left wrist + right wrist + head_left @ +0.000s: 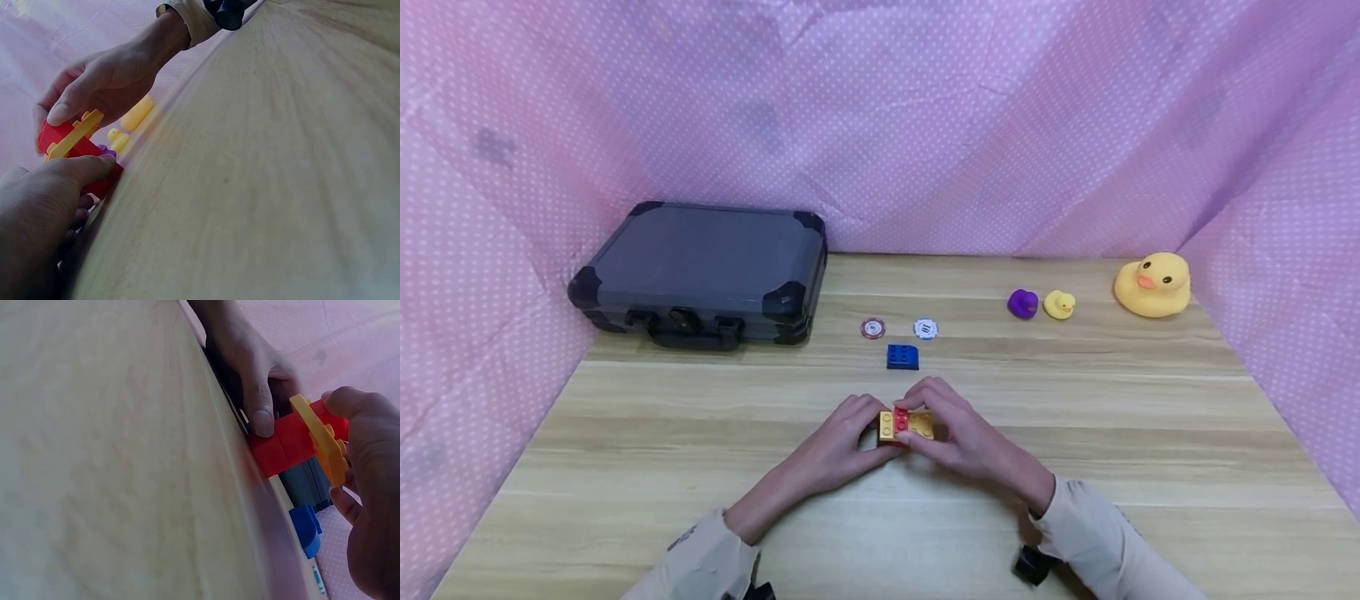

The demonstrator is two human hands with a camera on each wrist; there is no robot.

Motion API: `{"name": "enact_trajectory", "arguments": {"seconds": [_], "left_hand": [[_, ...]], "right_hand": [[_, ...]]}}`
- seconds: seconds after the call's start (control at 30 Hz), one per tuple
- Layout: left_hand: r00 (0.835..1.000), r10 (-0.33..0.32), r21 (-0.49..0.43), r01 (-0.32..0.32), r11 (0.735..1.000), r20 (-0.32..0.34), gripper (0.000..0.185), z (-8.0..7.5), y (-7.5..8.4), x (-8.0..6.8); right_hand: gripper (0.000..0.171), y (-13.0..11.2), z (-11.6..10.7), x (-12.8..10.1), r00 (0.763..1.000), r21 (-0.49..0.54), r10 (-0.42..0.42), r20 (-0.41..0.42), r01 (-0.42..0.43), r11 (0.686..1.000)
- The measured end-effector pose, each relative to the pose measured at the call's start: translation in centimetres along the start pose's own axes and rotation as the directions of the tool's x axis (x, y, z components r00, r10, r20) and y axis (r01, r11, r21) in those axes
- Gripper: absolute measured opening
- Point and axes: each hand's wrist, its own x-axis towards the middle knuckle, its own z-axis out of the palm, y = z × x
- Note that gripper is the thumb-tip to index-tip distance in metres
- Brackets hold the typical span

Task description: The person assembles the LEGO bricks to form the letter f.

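Observation:
A small stack of toy bricks stands on the table between both hands. Red bricks (281,447) form its lower part, a yellow brick (921,426) lies across them and juts out to the right, and a narrow red brick (901,419) sits on top. My left hand (841,443) holds the lower red part, its thumb along the near side in the left wrist view. With thumb and fingers, my right hand (962,435) pinches the top red brick. Some fingertips of both hands are hidden behind the stack. Just beyond it lies a blue brick (902,357).
Behind the blue brick lie a red-and-white chip (873,328) and a blue-and-white chip (926,329). A grey case (700,267) stands back left. At the back right are a purple duck (1022,303), a small yellow duck (1059,305) and a large yellow duck (1153,286).

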Motion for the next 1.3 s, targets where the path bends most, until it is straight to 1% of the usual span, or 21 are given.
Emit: {"name": "enact_trajectory", "arguments": {"seconds": [0.23, 0.4, 0.67, 0.83, 1.0, 1.3], "left_hand": [[1.0, 0.007, 0.002, -0.007, 1.0, -0.007, 0.032, 0.0, 0.0, 0.0], [1.0, -0.006, -0.002, 0.006, 1.0, -0.002, 0.032, 0.0, 0.0, 0.0], [1.0, 0.011, -0.005, -0.011, 1.0, -0.013, 0.031, 0.1, 0.0, -0.1], [1.0, 0.001, 0.0, -0.001, 1.0, -0.004, 0.032, 0.1, 0.0, 0.0], [1.0, -0.016, -0.01, 0.016, 1.0, 0.008, 0.033, 0.1, -0.1, 0.0], [1.0, -0.01, 0.007, 0.01, 1.0, 0.006, 0.034, 0.1, -0.1, -0.1]], "right_hand": [[0.031, -0.2, -0.1, 0.1, 1.0, -0.032, 0.029, -0.003, -0.029, 0.999], [0.033, -0.2, -0.1, 0.0, 0.999, -0.038, 0.05, 0.001, -0.05, 0.998], [0.037, -0.3, -0.5, 0.1, 0.999, -0.058, 0.032, 0.011, -0.032, 0.998], [0.04, 0.0, -1.0, 0.2, 1.0, -0.077, 0.026, 0.016, -0.024, 0.997], [0.039, 0.6, -1.7, 0.5, 0.999, -0.074, 0.042, -0.001, -0.042, 0.996], [0.035, 2.9, -2.4, 1.4, 0.996, -0.084, 0.056, -0.071, -0.062, 0.995]]}}
